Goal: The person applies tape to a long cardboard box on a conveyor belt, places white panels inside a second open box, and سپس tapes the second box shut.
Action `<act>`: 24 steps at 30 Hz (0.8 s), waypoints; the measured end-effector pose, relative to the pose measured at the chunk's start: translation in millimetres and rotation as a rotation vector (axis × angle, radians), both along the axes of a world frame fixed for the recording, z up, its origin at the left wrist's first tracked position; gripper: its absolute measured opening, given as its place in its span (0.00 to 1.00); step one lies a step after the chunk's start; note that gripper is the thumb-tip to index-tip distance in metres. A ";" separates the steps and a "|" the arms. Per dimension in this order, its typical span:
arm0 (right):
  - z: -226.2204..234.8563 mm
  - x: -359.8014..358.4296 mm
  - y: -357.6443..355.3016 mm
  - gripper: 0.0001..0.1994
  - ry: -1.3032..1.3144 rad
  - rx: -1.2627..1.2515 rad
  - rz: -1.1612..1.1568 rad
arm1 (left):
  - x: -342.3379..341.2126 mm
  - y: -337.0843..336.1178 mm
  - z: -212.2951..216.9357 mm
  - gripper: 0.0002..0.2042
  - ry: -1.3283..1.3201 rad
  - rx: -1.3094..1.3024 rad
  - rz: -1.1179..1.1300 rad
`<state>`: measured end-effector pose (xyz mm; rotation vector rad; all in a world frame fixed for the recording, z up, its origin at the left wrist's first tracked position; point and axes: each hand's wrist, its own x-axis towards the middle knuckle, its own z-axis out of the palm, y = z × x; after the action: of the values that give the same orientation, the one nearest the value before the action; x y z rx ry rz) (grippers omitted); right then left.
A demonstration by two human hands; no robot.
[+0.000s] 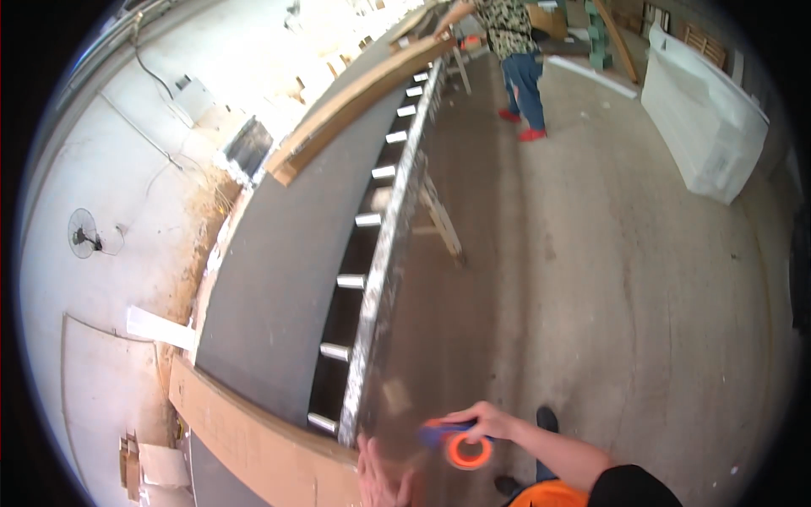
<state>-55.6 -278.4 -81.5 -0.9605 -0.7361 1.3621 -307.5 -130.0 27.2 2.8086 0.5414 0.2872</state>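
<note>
My right hand point(490, 420) is closed around a tape dispenser point(432, 433) with a blue body and a bright orange ring point(469, 452) at its side. Below and to the left of it is my left hand point(382, 480), its fingers stretched out, slightly smeared by motion. It lies against the right end of a long cardboard piece point(270, 444); whether it presses on it I cannot tell. Just beyond those fingers ends a long metal rail frame point(372, 296) with short silvery crossbars, partly wrapped in clear film. The near end of the frame meets the cardboard.
A dark grey long table point(279, 270) runs along the frame's left side, with another cardboard length point(363, 106) on it farther off. A trestle leg point(441, 221) juts out at the right. Beyond stands another person point(524, 76). A white-wrapped panel point(701, 118) leans at the far right.
</note>
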 end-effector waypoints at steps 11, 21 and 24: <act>29.8 -9.6 41.5 0.37 -0.194 0.201 0.983 | 19.9 9.8 27.0 0.22 -0.064 -0.054 0.065; 93.8 -103.2 27.9 0.32 -0.679 0.482 1.303 | -0.5 8.3 -2.5 0.10 -0.050 0.131 -0.017; 65.4 9.0 -6.3 0.27 -0.730 0.339 0.684 | -47.3 9.3 -22.1 0.10 0.270 -0.174 0.258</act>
<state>-46.6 -284.7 -16.1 -0.9649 -1.9193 1.3685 -354.8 -120.8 5.1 2.6210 0.9437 -0.0906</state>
